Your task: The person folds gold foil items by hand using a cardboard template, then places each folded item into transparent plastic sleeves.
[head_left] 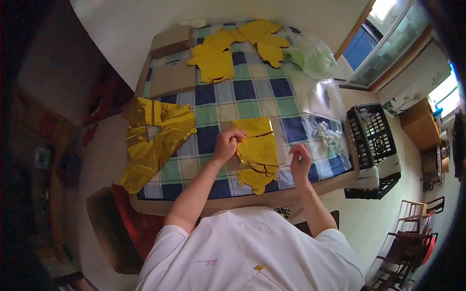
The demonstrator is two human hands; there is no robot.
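Note:
A folded gold foil balloon (257, 148), flat and without air, lies on a piece of brown cardboard (232, 162) in front of me. My left hand (227, 144) is closed at the balloon's left edge, its fingertips on the foil. To the right of the foil and apart from it, my right hand (300, 162) is held with curled fingers. Whatever they may hold is too small to make out. Another flat gold foil balloon (158, 136), with a small opening in its middle, is spread at the table's left edge.
More gold foil (213, 58) lies at the back of the checkered tablecloth (250, 94). Cardboard pieces (172, 77) are at the back left. Clear plastic bags (315, 58) and crumpled white bits (327, 136) lie on the right. Black crates (374, 145) stand beyond the right edge.

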